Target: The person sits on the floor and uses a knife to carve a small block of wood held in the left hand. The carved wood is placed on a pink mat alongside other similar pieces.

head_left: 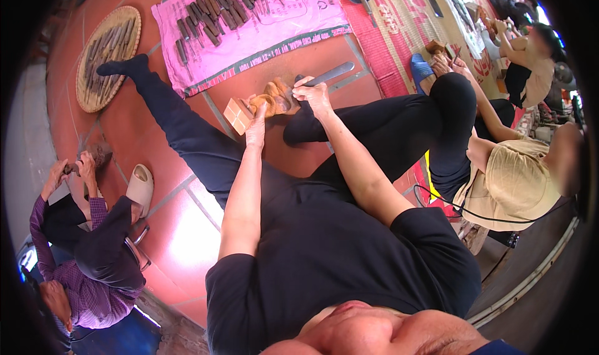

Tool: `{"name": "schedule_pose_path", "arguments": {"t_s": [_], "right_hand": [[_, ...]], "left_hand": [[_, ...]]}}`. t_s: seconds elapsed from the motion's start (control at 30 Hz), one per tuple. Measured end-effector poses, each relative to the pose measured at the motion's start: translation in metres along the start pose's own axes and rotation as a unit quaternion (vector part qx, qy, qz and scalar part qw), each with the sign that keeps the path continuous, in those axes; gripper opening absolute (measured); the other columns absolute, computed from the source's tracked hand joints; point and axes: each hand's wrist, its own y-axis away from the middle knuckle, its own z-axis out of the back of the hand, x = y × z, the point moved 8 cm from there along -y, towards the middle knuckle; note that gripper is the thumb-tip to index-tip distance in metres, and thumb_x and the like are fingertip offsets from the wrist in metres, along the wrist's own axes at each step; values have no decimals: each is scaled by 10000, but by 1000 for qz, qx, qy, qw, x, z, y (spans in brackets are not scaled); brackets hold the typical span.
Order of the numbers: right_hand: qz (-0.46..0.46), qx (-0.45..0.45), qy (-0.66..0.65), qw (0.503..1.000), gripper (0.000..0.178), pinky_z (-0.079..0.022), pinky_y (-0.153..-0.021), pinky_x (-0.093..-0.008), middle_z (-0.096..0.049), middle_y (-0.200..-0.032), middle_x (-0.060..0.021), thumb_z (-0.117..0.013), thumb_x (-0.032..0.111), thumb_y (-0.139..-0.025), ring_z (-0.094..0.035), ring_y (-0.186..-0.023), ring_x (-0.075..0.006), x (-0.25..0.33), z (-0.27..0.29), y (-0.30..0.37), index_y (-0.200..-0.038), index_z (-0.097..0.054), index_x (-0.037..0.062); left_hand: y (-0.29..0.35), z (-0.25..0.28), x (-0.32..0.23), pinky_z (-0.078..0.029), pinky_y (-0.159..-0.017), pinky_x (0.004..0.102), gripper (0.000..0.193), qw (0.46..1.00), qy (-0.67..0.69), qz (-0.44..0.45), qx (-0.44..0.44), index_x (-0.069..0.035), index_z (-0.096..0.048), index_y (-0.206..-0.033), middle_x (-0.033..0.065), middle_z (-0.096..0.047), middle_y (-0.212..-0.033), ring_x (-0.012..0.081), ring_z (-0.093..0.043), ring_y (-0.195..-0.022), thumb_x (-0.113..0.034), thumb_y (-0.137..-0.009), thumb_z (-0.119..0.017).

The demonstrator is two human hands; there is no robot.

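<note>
A brown wooden carving (272, 99) with a rounded, figure-like shape lies sideways just above the floor between my legs. Its square base (238, 116), marked with crossing pale lines, points to the left. My left hand (256, 125) is closed around the carving near that base. In my right hand (313, 99), at the carving's other end, is a knife-like tool with a long flat metal blade (334, 74), the blade pointing up and right. Its handle is mostly hidden by my fingers. Whether the tool touches the wood I cannot tell.
Ahead, a pink sheet (262, 58) carries several rows of wooden-handled carving tools (215, 11). More tools lie in a round woven tray (125, 83) by my left foot. Co-workers sit at left (93, 280) and right (511, 180). A red mat (380, 49) covers the floor at the right.
</note>
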Motion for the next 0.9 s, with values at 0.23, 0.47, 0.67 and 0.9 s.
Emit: {"name": "schedule_pose_path", "arguments": {"t_s": [0.23,0.47,0.67,0.9], "right_hand": [[16,-10,89,996,70,-428,-471,-199,-587,-620,-34,-671,-2,-674,-544,-534,-80,3,3,1,-708,-612,12],[38,-11,103,994,40,-426,-494,-207,-589,-627,-8,-652,54,-706,-528,-549,-67,2,-1,6,-723,-638,21],[86,-13,184,979,79,-434,-513,-232,-613,-637,-22,-646,91,-718,-553,-569,-82,-1,1,6,-741,-652,15],[1,-54,173,983,83,-438,-508,-241,-610,-620,-31,-658,102,-710,-554,-533,-101,-7,13,3,-701,-636,22]], "left_hand": [[-2,1,4,-396,-908,283,445,1000,14,-6,0,-59,-433,-1219,52,-501,-1099,135,-479,-1019,-181,-843,-637],[-4,4,10,-402,-903,282,457,1000,23,4,-10,-58,-440,-1219,53,-508,-1103,136,-484,-1022,-179,-831,-647],[-4,4,12,-397,-908,285,475,1000,16,0,-1,-62,-438,-1224,53,-504,-1113,137,-479,-1031,-199,-825,-656],[-4,5,10,-394,-910,289,482,1000,16,14,-4,-63,-435,-1225,51,-497,-1122,137,-473,-1039,-217,-827,-660]]}}
